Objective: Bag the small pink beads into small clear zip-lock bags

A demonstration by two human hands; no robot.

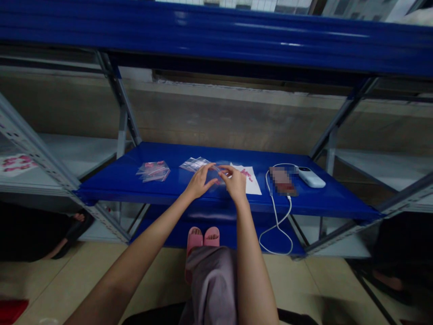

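My left hand (200, 181) and my right hand (235, 183) hold a clear plastic bag (215, 175) by its edges, just above the blue steel shelf (111, 180). The bag is nearly invisible against the blue. Left of my left hand lies a stack of small clear bags (194, 164), and farther left lies a second pile of bags with pink contents (153, 171). A white sheet with small pink pieces (249, 179) lies beside my right hand, its near part under that hand.
To the right on the shelf are a pixelated phone (282, 180), a white power bank (311, 177) and a white cable (274, 216) hanging over the front edge. Grey steel uprights (123, 122) and a blue beam (216, 40) frame the shelf. Pink slippers (199, 239) stand below.
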